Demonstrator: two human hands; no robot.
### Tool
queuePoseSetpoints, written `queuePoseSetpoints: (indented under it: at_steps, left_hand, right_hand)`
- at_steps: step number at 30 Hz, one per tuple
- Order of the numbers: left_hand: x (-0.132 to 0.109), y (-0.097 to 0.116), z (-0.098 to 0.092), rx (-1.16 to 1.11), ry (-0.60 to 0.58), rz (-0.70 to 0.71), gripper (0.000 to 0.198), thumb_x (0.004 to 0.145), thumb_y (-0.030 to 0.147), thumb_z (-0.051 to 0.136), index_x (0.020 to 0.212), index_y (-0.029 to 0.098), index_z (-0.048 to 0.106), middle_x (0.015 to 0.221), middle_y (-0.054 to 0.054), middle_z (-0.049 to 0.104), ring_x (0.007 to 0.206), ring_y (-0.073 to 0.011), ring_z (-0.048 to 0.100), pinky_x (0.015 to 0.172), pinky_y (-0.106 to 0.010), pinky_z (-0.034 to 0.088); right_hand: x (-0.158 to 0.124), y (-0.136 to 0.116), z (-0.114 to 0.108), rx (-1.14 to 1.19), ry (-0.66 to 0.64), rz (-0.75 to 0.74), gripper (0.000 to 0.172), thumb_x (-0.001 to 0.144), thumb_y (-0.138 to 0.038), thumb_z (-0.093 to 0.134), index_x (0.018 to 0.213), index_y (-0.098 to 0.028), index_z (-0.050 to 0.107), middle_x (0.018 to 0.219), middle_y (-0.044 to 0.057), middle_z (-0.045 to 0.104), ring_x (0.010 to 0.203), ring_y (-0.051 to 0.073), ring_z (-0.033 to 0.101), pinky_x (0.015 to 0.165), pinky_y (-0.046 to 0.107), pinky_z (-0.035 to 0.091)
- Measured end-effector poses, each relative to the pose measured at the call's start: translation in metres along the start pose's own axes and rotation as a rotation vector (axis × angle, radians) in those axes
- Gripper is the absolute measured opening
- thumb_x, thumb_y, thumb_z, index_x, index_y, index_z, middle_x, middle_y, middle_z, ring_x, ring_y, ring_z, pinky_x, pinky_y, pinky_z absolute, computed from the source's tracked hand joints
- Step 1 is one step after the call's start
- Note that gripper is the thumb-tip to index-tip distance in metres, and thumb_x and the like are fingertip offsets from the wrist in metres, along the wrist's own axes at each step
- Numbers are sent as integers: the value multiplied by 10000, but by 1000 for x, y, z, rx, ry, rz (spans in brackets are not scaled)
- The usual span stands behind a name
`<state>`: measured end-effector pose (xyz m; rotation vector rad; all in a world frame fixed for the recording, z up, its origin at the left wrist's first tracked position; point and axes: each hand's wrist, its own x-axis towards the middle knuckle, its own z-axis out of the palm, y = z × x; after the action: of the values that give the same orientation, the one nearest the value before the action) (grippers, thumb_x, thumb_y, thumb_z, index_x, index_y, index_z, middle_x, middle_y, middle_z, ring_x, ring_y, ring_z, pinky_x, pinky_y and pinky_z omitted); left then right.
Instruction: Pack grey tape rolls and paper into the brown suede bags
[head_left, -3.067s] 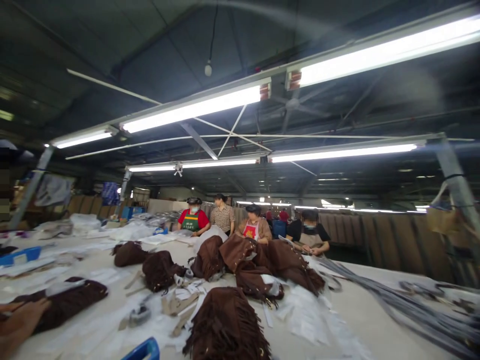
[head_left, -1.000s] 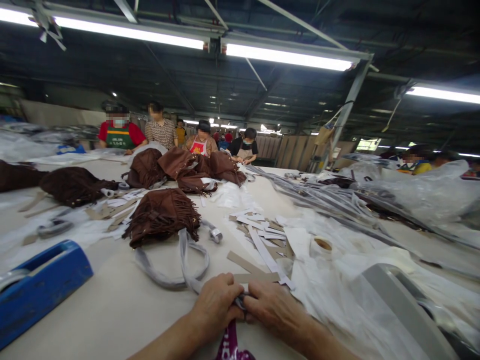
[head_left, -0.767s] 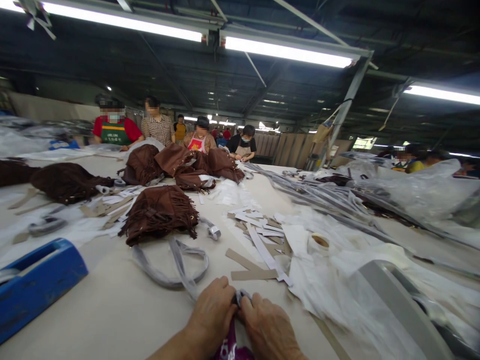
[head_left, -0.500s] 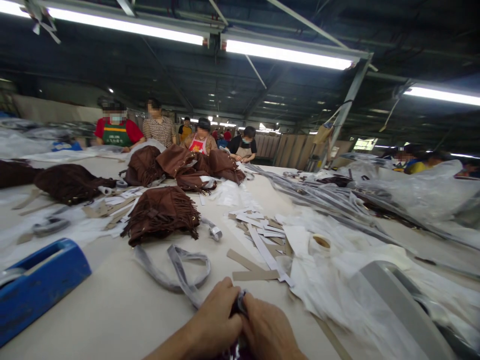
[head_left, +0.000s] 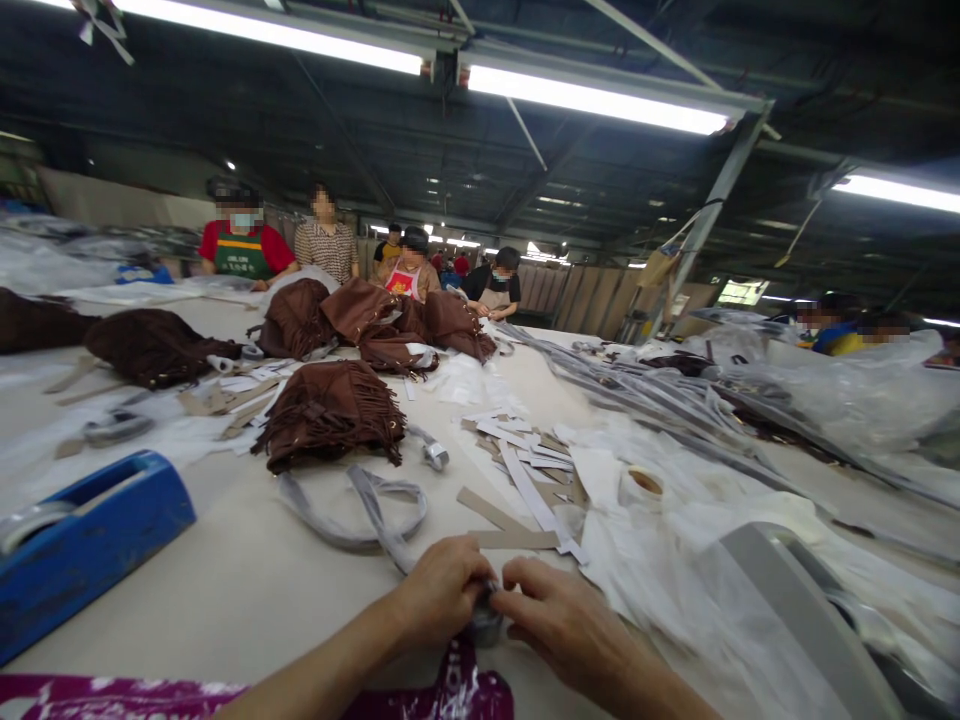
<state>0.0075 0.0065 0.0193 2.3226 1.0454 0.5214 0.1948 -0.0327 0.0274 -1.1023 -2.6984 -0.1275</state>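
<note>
At the table's near edge, a grey strap [head_left: 384, 525], which looks wrapped in thin plastic, loops across the white surface and runs to my hands. My left hand [head_left: 444, 590] is closed round its near end, where a rolled part [head_left: 486, 625] shows below the fingers. From the other side, my right hand [head_left: 555, 612] pinches at that same end with thumb and forefinger, the other fingers curled loosely. The exact fingertip contact is partly hidden. Just beyond the strap sits a brown fringed bag [head_left: 330, 415].
A blue tape dispenser [head_left: 97, 545] stands left, a grey one [head_left: 810, 610] right. Paper strips [head_left: 529, 475], a tape roll [head_left: 641, 488] and white wrapping sheets [head_left: 697, 540] lie ahead. More brown bags [head_left: 367, 320] are piled farther back. Purple printed material [head_left: 427, 695] is at the bottom. Several co-workers are beyond.
My hands, pressed together before, have drawn slightly apart, the right one shifting right and its fingers loosening. The view has tilted a little, bringing more purple material into sight.
</note>
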Motion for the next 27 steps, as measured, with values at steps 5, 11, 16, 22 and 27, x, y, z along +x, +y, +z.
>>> queuePoseSetpoints:
  at_steps: [5,11,16,22,27]
  left_hand:
    - [-1,-4,-1,-7,33,69,302,746,56,488,961,174,663,838,-27,677,807,-166,588,756,-256,425]
    - [-6,-3,-4,10,4,58,395,758,67,519,1130,180,591,847,-14,691,774,-157,600,751,-247,441]
    - [-13,-3,-22,173,-58,3,245,832,144,526,1039,182,650,928,-60,701,881,-204,629,813,-292,460]
    - [-25,9,-6,350,-55,-162,222,868,103,439,884,161,653,924,-79,663,893,-233,603,815,-344,481]
    - [-30,15,16,330,21,-147,389,863,76,435,1241,137,502,1102,-112,610,1001,-242,540,919,-376,439]
  right_hand:
    - [8,2,0,-148,113,-295,137,944,-181,484,854,-201,586,887,4,638,746,155,521,643,290,362]
    - [8,-4,9,-103,42,-325,146,914,-203,544,768,-204,531,792,-29,625,687,150,514,600,303,354]
    - [1,-13,29,-38,99,-72,99,824,-144,605,786,-198,532,783,5,609,663,159,546,571,276,362]
    - [16,-38,49,-186,124,423,218,712,15,534,754,-199,543,748,42,618,618,182,576,534,269,366]
    - [31,-43,52,-61,129,513,244,738,9,475,864,-148,611,772,94,660,680,210,602,604,294,419]
